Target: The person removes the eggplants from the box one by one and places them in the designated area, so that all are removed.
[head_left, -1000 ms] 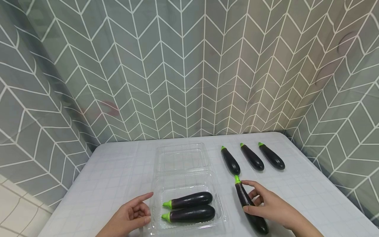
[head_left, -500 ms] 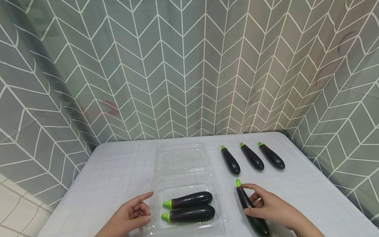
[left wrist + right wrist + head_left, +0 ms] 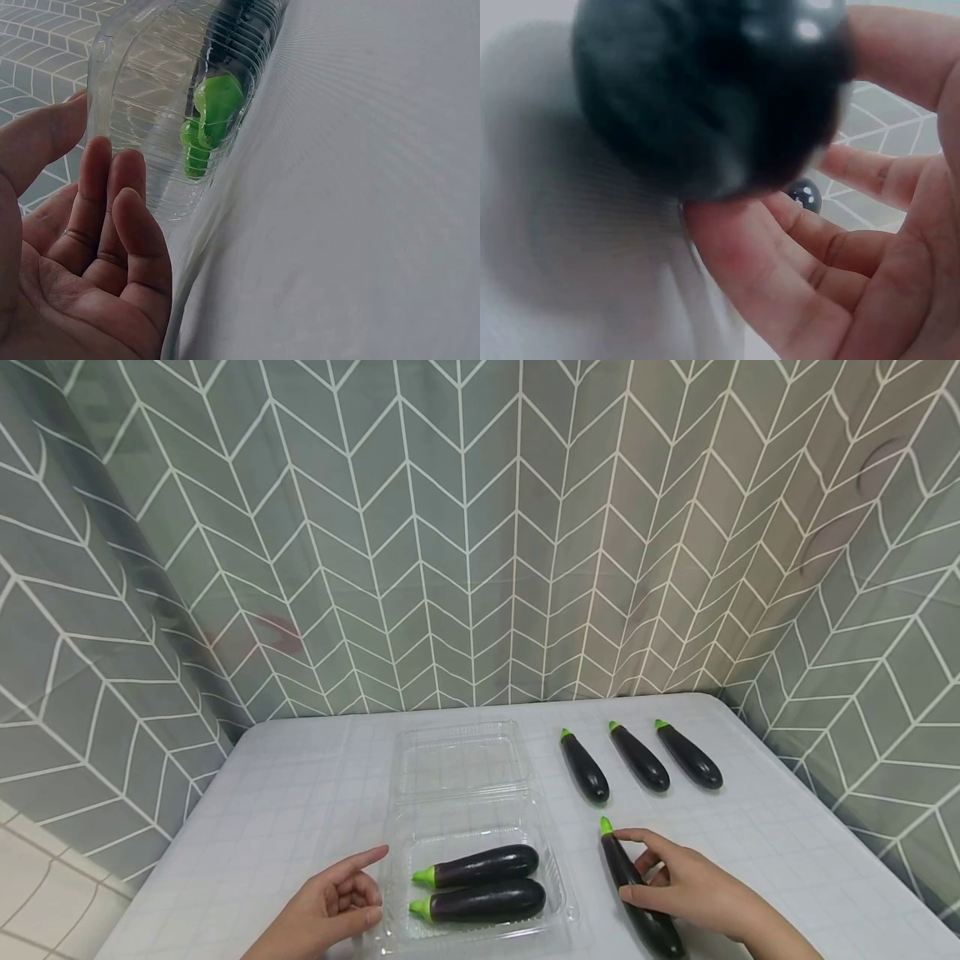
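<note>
My right hand (image 3: 675, 885) grips a dark purple eggplant (image 3: 652, 922) with a green stem, at the front right of the table. In the right wrist view the rounded end of this eggplant (image 3: 712, 97) fills the top, between thumb and fingers. Left of it stands a clear plastic clamshell container (image 3: 468, 822) with its lid laid back; two eggplants (image 3: 491, 902) lie side by side in its base, stems to the left. My left hand (image 3: 326, 902) is at the container's left rim, fingers relaxed; in the left wrist view a fingertip meets the rim.
Three more eggplants (image 3: 585, 768) lie in a row at the back right, stems pointing away. A white gridded cloth covers the table (image 3: 300, 793). Grey curtain (image 3: 465, 568) with white chevron lines hangs behind and at both sides.
My right hand has drawn the gripped eggplant slightly toward me and to the right, so its stem no longer meets the eggplant behind. My left hand and the container stay put.
</note>
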`<state>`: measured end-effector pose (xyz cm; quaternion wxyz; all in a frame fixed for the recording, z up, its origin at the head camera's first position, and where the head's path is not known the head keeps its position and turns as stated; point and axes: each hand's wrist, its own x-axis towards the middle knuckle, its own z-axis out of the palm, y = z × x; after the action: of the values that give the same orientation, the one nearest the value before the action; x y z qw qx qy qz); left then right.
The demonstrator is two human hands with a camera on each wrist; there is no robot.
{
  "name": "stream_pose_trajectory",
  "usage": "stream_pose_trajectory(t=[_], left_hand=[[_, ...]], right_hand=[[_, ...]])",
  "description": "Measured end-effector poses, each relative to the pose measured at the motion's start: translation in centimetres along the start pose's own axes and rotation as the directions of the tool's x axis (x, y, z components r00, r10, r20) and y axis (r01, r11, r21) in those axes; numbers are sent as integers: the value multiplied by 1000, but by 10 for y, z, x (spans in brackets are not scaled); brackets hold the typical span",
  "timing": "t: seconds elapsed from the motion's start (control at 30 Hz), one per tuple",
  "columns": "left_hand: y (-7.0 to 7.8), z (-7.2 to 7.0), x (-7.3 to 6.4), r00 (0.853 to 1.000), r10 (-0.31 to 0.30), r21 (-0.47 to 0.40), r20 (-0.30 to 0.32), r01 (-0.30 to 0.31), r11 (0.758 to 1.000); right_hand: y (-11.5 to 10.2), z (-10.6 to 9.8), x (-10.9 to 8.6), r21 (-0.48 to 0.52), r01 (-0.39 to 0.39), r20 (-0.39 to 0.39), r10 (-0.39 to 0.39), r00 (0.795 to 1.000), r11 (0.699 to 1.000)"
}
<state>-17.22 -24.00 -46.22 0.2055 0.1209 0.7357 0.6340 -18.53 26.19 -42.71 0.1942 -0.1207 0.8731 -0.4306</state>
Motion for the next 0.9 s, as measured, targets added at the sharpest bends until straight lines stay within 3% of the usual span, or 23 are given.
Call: stream_pose_trajectory(t=[0.3, 0.5, 0.9], left_hand=[[-2, -1, -1, 997, 63, -5, 39, -63, 998], [0, 0, -1, 999, 35, -7, 18, -35, 999], [2, 1, -1, 999, 35, 12, 14, -35, 999]], right_hand=[[1, -2, 0, -54, 24, -7, -24, 1000, 998], [0, -3, 0, -77, 18, 2, -18, 1000, 997], [4, -4, 0, -94, 27, -15, -29, 999, 995]])
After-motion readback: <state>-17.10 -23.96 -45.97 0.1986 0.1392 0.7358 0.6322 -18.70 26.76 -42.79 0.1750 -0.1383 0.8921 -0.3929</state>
